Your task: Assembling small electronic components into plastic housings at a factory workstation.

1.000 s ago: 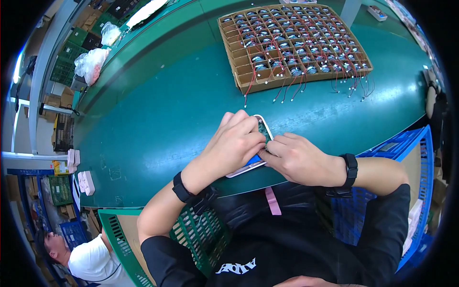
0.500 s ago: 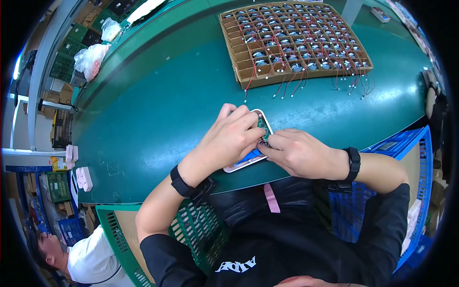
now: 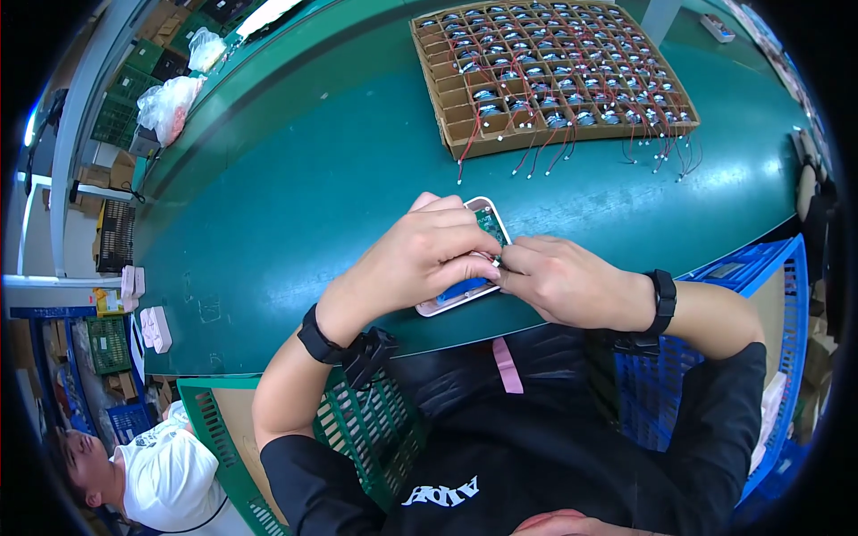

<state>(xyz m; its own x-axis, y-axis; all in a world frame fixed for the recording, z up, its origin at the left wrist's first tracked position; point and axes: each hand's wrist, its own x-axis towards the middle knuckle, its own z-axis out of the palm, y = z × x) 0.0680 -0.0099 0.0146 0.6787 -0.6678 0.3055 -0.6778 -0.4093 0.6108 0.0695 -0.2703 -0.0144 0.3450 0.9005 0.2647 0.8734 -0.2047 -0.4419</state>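
A white-rimmed shallow plastic housing (image 3: 438, 310) lies tilted on the green bench under my hands. Inside it show a green circuit board (image 3: 488, 225) at the far end and a blue flat block (image 3: 461, 290) at the near end. My left hand (image 3: 424, 250) reaches over the housing, thumb and forefinger pinched on a small white wire connector (image 3: 496, 262). From the other side, my right hand (image 3: 572, 281) meets those fingertips at the housing's right edge. Its thumb and forefinger are pressed together too; what they grip is hidden.
A cardboard tray (image 3: 465, 147) with dividers holds many small round speakers, their red and black leads hanging over its near edge. Pale pink cases (image 3: 155, 330) stand at the bench's left end. A green crate (image 3: 206, 397) and a blue crate (image 3: 798, 313) flank me. A person (image 3: 170, 473) is at lower left.
My left thumb and forefinger have closed together, and the white connector now shows at their tips. My right hand has barely shifted. The person at lower left has moved.
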